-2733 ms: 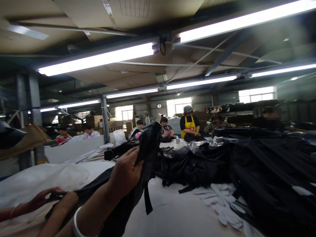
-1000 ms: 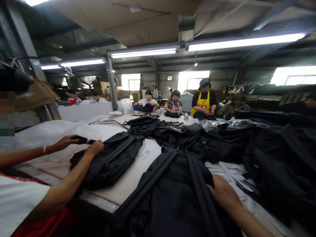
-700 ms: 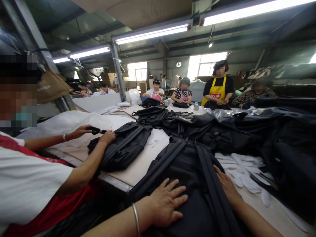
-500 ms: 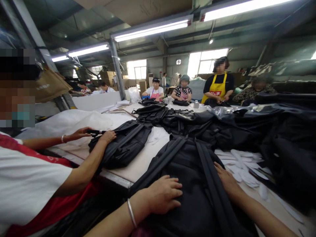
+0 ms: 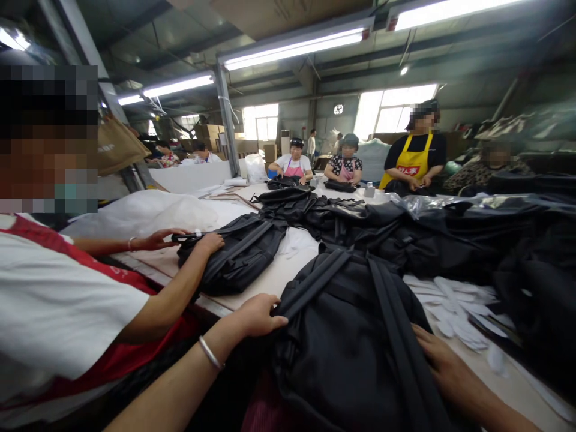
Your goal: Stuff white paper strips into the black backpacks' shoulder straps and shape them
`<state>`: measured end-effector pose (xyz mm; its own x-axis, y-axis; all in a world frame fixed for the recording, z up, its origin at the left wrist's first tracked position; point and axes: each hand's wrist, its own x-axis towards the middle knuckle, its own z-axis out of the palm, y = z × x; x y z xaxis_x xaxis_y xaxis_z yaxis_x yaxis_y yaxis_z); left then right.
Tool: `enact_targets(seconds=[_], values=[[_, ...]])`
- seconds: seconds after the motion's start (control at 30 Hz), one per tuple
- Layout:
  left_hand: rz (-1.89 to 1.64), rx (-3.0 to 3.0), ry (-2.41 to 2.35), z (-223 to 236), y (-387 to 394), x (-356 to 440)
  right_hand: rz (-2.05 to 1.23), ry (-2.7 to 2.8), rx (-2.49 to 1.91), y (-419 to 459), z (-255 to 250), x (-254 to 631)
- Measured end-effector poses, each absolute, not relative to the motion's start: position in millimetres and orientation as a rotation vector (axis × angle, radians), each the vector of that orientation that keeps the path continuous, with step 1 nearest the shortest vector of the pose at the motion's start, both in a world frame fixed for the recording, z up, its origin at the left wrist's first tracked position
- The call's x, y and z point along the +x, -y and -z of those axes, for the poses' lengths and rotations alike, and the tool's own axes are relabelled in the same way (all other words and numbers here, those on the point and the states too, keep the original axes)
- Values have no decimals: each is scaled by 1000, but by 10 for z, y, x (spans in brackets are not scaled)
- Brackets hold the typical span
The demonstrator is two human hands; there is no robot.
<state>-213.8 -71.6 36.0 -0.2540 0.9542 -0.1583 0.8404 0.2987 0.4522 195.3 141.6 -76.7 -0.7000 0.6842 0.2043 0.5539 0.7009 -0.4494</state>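
Black and bulky, the backpack [image 5: 342,318] is lying at the near edge of the desk [image 5: 279,279], straps facing up. The left hand [image 5: 258,315] is grasping its left shoulder strap [image 5: 315,285]; the right hand [image 5: 438,357] is touching its right side, grip indeterminable. White pieces [image 5: 454,312] are lying right of the backpack; left of it, co-worker's hands [image 5: 210,243] are touching another bag [image 5: 252,252].

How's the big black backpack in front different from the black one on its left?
The near backpack looks bigger in view than the left backpack. The left hand and right hand touch the near backpack; a co-worker's hands are on the left backpack. Both are black and have straps.
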Motion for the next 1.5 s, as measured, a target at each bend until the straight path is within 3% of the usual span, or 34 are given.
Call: enact_targets(seconds=[0.1,0.23,0.4,0.53,0.63,0.83,1.1,1.27,1.4,1.5], values=[[-420,1508,-1983,-590,730,-2192,-552,2214,-1259,-1520,450,2014],[-932,1131,-1550,-1097,505,-2213,-600,1986,-1283,-1414,-75,1734],[-1306,1024,-1264,-1693,-103,-1876,-1289,1981,-912,-858,-661,860],[-1356,1145,-1242,-1759,-491,-1487,-1904,1691,-460,-492,-975,262],[-1303,1315,-1337,-1699,-580,-1392,-2110,1432,-336,-427,-1125,-7],[-1551,1562,-1828,-1382,-118,-1603,-2075,1165,-541,-662,-1196,-170],[-1216,1352,-1748,-305,786,-1407,-2056,1091,-591,-691,-1192,-341],[-1375,1372,-1807,-523,656,-1416,-2061,1092,-579,-630,-1229,-440],[-1480,1411,-1458,-801,430,-1388,-2047,1069,-575,-594,-1313,-472],[-1452,1407,-1380,-740,342,-1310,-2102,991,-510,-600,-1363,-479]])
